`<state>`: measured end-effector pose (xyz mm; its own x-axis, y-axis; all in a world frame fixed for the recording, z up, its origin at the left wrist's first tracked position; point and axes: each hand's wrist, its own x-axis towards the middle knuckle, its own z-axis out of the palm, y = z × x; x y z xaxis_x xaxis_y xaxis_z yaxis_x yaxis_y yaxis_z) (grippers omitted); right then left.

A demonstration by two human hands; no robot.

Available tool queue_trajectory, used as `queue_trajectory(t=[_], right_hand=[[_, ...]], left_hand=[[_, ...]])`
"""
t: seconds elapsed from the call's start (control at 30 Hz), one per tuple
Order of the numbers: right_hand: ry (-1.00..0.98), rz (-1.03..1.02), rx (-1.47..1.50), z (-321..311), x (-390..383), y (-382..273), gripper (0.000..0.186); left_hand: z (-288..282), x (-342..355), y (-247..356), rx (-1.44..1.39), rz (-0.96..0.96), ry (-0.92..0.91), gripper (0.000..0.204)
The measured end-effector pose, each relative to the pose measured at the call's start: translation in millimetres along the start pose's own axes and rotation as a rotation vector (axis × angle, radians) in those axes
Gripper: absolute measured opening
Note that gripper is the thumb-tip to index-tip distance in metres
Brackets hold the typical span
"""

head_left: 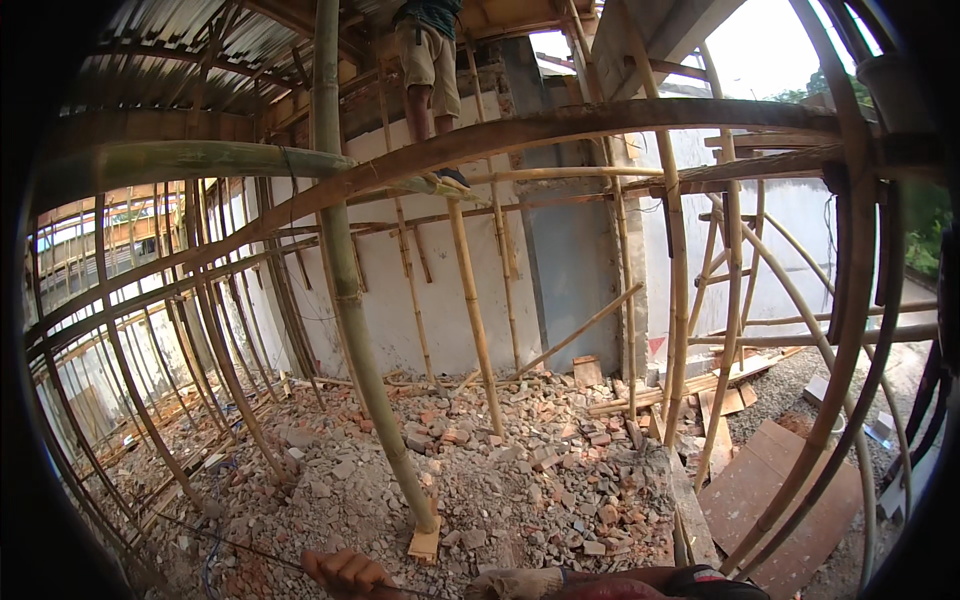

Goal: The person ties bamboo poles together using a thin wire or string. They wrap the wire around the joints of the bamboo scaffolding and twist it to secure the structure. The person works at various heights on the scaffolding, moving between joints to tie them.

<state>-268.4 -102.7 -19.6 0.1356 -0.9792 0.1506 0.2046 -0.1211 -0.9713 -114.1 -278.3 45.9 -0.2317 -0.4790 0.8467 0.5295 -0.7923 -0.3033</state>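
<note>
At the bottom edge my left hand (pixel 348 574), bare, is closed in a fist. From it a thin dark rod (pixel 235 543) runs out to the left, low over the rubble. Further right, my right hand (pixel 515 583) wears a pale, dirty work glove, and its forearm comes in from the right. The lower edge cuts off its fingers, so their grip is hidden. Just ahead, between the hands, a thick bamboo pole (pixel 385 420) stands on a small wooden block (pixel 424 542).
Broken brick and rubble (pixel 350 470) cover the ground. Bamboo poles (pixel 474 320) stand all around, and a long wooden beam (pixel 480 140) crosses overhead. Up on the scaffold stands a person (pixel 432 75). A brown board (pixel 790 500) lies at the right. Behind is a white wall (pixel 450 330).
</note>
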Motion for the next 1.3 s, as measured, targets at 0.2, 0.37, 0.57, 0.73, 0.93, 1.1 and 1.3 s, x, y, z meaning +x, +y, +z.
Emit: queue_trajectory(t=[0.2, 0.37, 0.57, 0.73, 0.93, 1.1, 1.3], right_hand=[[0.272, -0.024, -0.485, -12, 18, -15, 0.023], [0.511, -0.128, -0.921, -14, 15, -13, 0.016], [0.632, -0.577, -1.451, -6, 28, 1, 0.012], [0.68, -0.221, -1.633, 7, 32, 26, 0.026], [0.545, 0.01, -1.465, 33, 23, 16, 0.025], [0.569, -0.127, -1.241, 16, 33, 62, 0.025], [0.433, -0.024, -0.466, 41, 30, 61, 0.022]], left_hand=[[-5, -10, 22, 0.653, 0.114, 0.194, 0.018], [-31, -31, 17, 0.709, 0.234, 0.581, 0.019], [-22, -27, -20, 0.751, 0.43, 1.343, 0.034], [-93, -77, 30, 0.755, 0.288, 1.274, 0.037], [-76, -63, 17, 0.864, 0.343, 1.291, 0.044], [-51, -58, 12, 0.791, 0.361, 0.974, 0.049], [-20, -77, 34, 0.452, 0.217, 0.738, 0.048]])
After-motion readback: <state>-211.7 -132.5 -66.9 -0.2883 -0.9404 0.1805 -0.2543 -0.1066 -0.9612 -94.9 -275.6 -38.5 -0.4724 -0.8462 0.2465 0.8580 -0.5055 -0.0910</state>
